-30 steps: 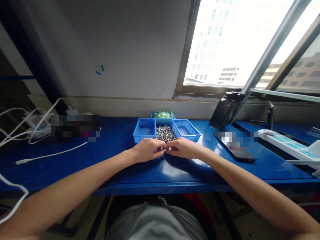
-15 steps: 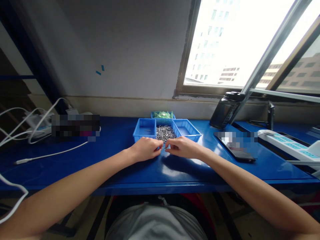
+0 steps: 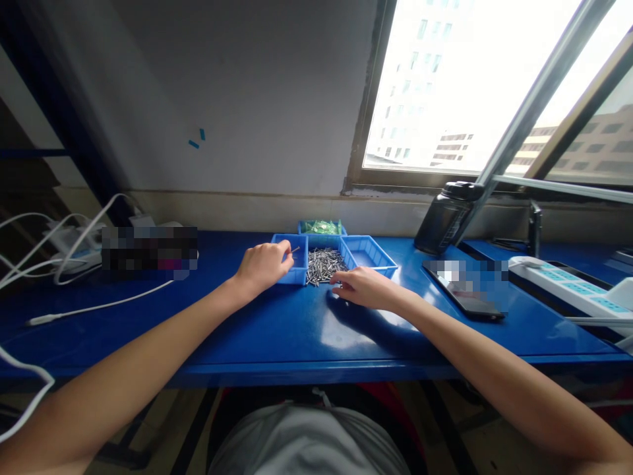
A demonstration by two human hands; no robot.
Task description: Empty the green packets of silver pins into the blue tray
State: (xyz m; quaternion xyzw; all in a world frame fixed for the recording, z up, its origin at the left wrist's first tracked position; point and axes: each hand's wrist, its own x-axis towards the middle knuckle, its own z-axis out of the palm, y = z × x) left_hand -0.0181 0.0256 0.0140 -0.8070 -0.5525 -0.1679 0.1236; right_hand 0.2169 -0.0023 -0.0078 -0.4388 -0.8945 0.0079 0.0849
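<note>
My left hand (image 3: 262, 266) hovers over the left blue tray (image 3: 298, 272) and pinches a thin metal pin (image 3: 295, 250) between thumb and fingertips. My right hand (image 3: 360, 287) rests on the blue bench just in front of the middle tray, fingers curled together near the pile of small metal pins (image 3: 322, 264); what it holds is too small to make out. A right blue tray (image 3: 368, 254) stands beside the pile. Behind them sits a tray of green parts (image 3: 322, 227).
A dark bottle (image 3: 445, 218) and a phone (image 3: 467, 290) lie to the right, then a white power strip (image 3: 564, 287). White cables (image 3: 74, 264) and chargers lie at the left. The bench front edge (image 3: 316, 373) is close to my body.
My hands were joined in front of the trays working a pin. The left hand has lifted away to the left tray with a pin; the right hand stayed near the pile.
</note>
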